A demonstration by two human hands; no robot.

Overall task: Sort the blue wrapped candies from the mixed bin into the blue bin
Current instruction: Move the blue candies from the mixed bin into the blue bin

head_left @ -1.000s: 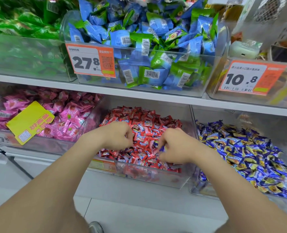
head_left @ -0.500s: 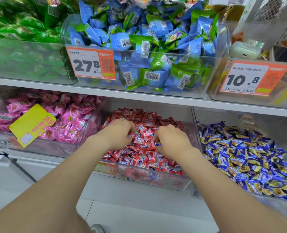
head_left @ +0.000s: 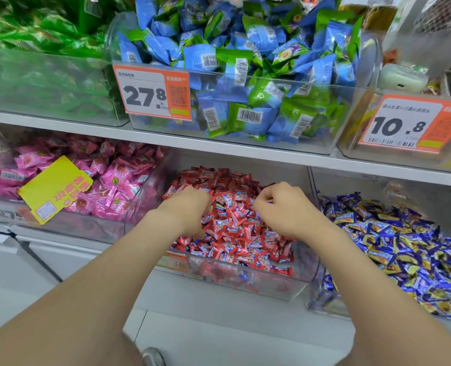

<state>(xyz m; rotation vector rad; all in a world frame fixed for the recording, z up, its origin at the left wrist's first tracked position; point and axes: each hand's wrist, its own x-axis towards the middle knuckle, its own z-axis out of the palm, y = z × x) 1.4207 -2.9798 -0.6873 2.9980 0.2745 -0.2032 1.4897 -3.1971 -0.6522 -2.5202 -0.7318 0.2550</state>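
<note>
A clear mixed bin (head_left: 248,282) on the lower shelf is heaped with red wrapped candies (head_left: 235,228). Both my hands are in it. My left hand (head_left: 188,210) lies knuckles up on the left side of the heap, its fingers curled down into the wrappers; whatever they hold is hidden. My right hand (head_left: 285,211) is curled on the right side, and a bit of a blue wrapped candy (head_left: 270,201) shows at its fingertips. Just right of it, the blue bin (head_left: 314,299) is full of blue-and-yellow wrapped candies (head_left: 403,249).
A bin of pink candies (head_left: 113,180) with a loose yellow tag (head_left: 55,188) stands left of the red one. Above the white shelf edge (head_left: 245,151) are bins of green packets (head_left: 47,75) and blue-green packets (head_left: 245,75), and price tags 27.8 (head_left: 152,93) and 10.8 (head_left: 409,125).
Both hands have shifted further back over the red heap and a little apart. The blue bit stays at my right fingertips throughout.
</note>
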